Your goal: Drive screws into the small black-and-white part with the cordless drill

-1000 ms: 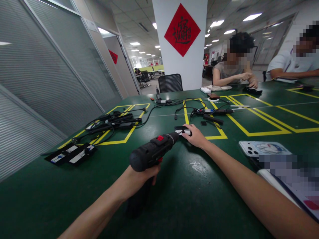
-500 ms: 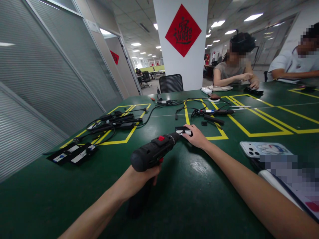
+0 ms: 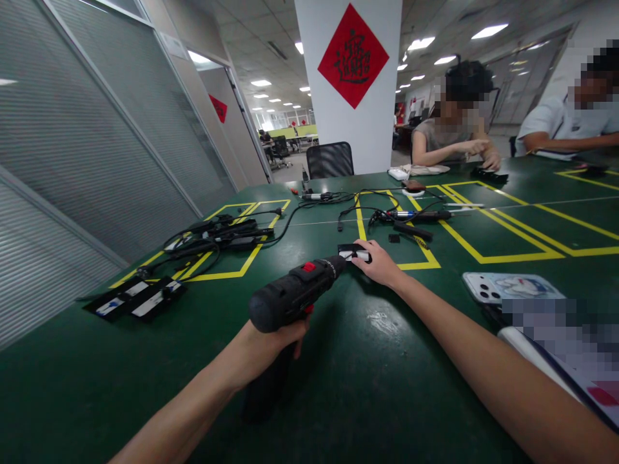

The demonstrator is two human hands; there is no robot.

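Note:
My left hand [image 3: 286, 334] is wrapped round the grip of a black cordless drill [image 3: 283, 298] with red switches. The drill's chuck points away from me, up and to the right. Right at its front end is a small flat black-and-white piece [image 3: 344, 249] on the table. The fingers of my right hand [image 3: 380, 264] are closed on this piece from the right side and partly cover it. From this angle I cannot tell whether the drill's tip touches the piece.
Left on the green table [image 3: 193, 386] lie black cables [image 3: 227, 235] and two black-and-white strips [image 3: 157, 298]. Beyond my right hand are a corded pen-shaped tool [image 3: 425, 216] and a black bar [image 3: 412, 231]. A phone [image 3: 515, 287] lies right. Two people sit across at the right.
The view has shifted very slightly. Both hands, the drill and the black-and-white piece keep nearly the same places relative to each other.

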